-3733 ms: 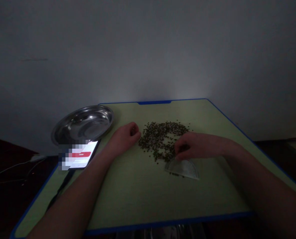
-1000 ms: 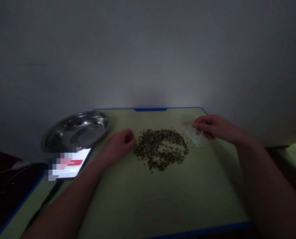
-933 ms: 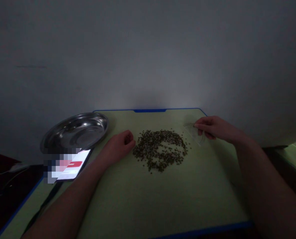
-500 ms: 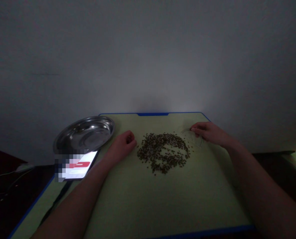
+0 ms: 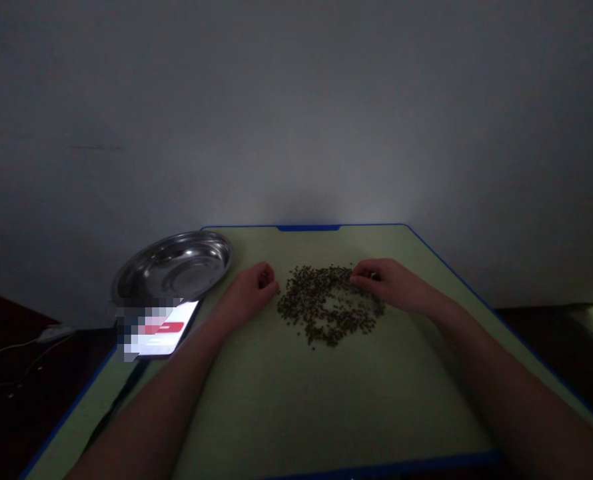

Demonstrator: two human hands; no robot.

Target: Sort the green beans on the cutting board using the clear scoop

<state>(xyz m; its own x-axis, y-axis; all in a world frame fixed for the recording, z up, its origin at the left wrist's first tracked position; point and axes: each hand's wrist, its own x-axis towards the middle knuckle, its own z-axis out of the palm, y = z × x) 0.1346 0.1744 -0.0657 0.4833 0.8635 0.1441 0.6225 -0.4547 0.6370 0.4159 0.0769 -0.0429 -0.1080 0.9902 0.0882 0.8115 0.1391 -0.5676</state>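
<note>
Small dark seed-like or bean-like grains (image 5: 304,300) lie in a loose, ragged ring on the pale green tabletop (image 5: 296,413). At the left edge of this spread rests my left hand (image 5: 249,293), its fingers curled toward the thumb; whatever they may hold is hidden. My right hand (image 5: 389,283) is over the spread's upper right edge, with thumb and fingertips brought together. Too dim to make out is what sits between those fingertips. A faint haze shows over the grains just below them, where a clear round object may lie.
A shiny metal basin (image 5: 176,267) stands at the back left. In front of it lies a lit phone (image 5: 169,337), partly blurred out, beside my left forearm. A dark strap (image 5: 119,403) runs below the phone. The grey wall (image 5: 296,133) rises behind the table.
My right hand has moved left and slightly nearer, from beside the grains to over their edge. The clear round outline by its fingers no longer shows plainly. My left hand has barely moved.
</note>
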